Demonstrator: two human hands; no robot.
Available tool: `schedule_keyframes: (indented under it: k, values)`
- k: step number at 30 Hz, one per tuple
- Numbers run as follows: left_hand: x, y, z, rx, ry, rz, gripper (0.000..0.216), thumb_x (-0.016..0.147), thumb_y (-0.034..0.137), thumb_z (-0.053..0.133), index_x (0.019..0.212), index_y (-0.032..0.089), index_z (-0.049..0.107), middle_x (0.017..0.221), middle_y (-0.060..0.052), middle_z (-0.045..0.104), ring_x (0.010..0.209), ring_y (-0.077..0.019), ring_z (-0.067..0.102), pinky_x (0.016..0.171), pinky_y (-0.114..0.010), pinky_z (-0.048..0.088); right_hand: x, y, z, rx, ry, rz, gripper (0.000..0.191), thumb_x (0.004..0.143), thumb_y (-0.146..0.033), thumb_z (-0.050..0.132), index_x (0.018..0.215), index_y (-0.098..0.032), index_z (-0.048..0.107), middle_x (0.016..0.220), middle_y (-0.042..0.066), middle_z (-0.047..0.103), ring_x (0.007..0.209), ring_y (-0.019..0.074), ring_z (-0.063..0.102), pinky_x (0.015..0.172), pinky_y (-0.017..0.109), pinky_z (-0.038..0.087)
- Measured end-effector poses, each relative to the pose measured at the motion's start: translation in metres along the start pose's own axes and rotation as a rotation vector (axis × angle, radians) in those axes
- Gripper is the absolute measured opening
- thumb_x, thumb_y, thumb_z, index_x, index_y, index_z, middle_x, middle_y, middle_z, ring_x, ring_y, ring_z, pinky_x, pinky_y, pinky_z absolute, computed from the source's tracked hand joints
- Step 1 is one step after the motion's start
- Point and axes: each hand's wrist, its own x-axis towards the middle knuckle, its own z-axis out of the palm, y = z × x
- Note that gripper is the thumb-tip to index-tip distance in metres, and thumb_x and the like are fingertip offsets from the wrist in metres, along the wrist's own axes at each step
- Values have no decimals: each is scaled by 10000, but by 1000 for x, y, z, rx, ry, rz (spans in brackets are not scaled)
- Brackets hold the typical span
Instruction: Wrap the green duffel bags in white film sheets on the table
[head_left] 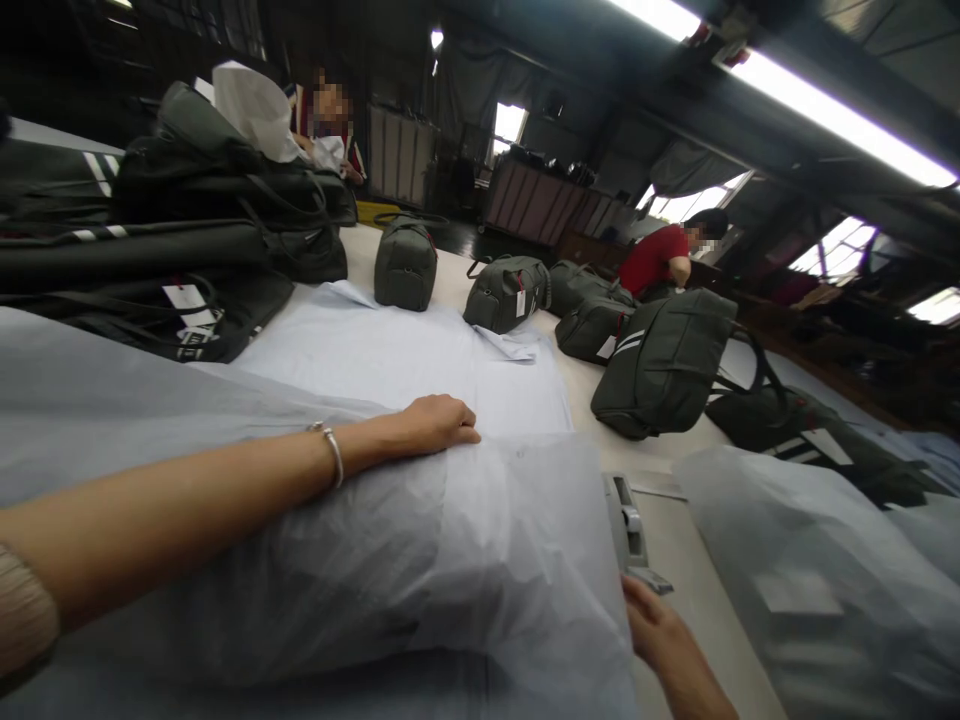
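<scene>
A large translucent plastic bag (517,530) lies across the foreground, with a dark shape showing through it. My left hand (435,424) reaches over it from the left, fingers curled closed on its upper edge. At the bag's right edge is my right hand (666,635), its bent fingers closed against the plastic and their tips partly hidden. Just above those fingers lies a grey tape dispenser (626,520), partly covered by the bag. Pale sheeting (405,345) spreads over the table beyond my left hand.
Dark green bags (405,262) stand along the table's far side; a larger striped bag (660,365) stands nearer. More dark bags (232,230) are piled at left. Another plastic-wrapped bundle (832,590) lies at right. Two people work beyond, one in a red shirt (654,258).
</scene>
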Motion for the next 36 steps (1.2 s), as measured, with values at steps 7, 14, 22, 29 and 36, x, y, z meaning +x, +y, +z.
schedule_keyframes:
  k: [7, 14, 22, 29, 36]
  values:
    - [5, -11, 12, -97, -63, -59, 203, 766, 399, 661, 715, 204, 677, 660, 11, 647, 648, -164, 606, 499, -233, 353, -58, -167, 45, -232, -95, -857, 422, 936, -461, 464, 1277, -282, 635, 1359, 48, 602, 1301, 279, 510, 1120, 466, 382]
    - [-25, 5, -3, 66, 239, 2, 201, 875, 169, 557, 1051, 185, 652, 1172, -112, 646, 1076, -260, 594, 896, -364, 453, -35, -149, 158, -546, -371, -901, 464, 963, -407, 482, 1375, -204, 549, 1387, 114, 572, 1318, 319, 498, 1139, 566, 319]
    - [-95, 15, 42, 229, 201, 266, 683, 869, 639, 564, 1355, 159, 538, 1390, -171, 551, 1291, -364, 486, 1071, -481, 372, 12, -143, 120, -390, -587, -710, 423, 944, -474, 473, 1277, -263, 627, 1331, 43, 628, 1261, 242, 559, 1100, 439, 397]
    - [-105, 20, 51, 218, 162, 221, 677, 836, 571, 641, 1410, 239, 508, 1450, -141, 505, 1323, -403, 452, 1089, -551, 348, 59, -85, 48, -330, -39, -281, 691, 812, -610, 570, 1324, -147, 569, 1280, 173, 641, 1196, 327, 599, 1022, 462, 441]
    - [-108, 16, 43, 178, 184, 194, 777, 762, 569, 710, 1457, 334, 454, 1445, -63, 525, 1281, -366, 518, 1080, -487, 416, 54, -78, 59, -350, -166, -269, 663, 749, -567, 567, 1284, -175, 587, 914, 65, 742, 842, 270, 692, 790, 377, 500]
